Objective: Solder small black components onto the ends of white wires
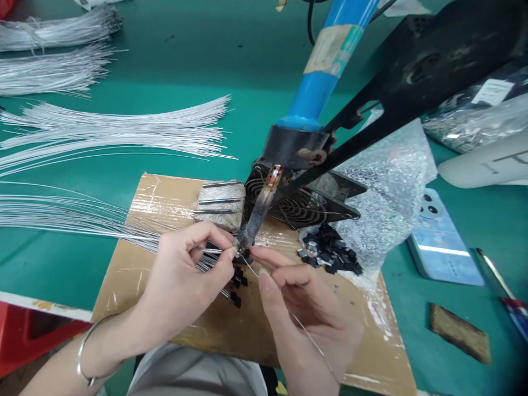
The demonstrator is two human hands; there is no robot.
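Under the tip of a blue-handled soldering iron (311, 99), my left hand (190, 275) pinches a thin white wire (212, 251) between thumb and forefinger. What sits at the end of that wire is mostly hidden by the fingertips and the tip. My right hand (305, 308) holds a strand of solder wire (311, 338) between thumb and fingers, its end reaching the iron's tip. Beneath my left hand run several white wires (140, 237), some ending in small black connectors (235, 298). A pile of small black connectors (332, 250) lies to the right of the iron.
A black stand arm (412, 88) clamps the iron over a cardboard sheet (165, 192). Behind the tip are a black fan (289, 206) and a pad (225, 220) with metal rods. White wire bundles (124, 126) lie left; bubble wrap (383, 192) and a phone (443, 242) lie right.
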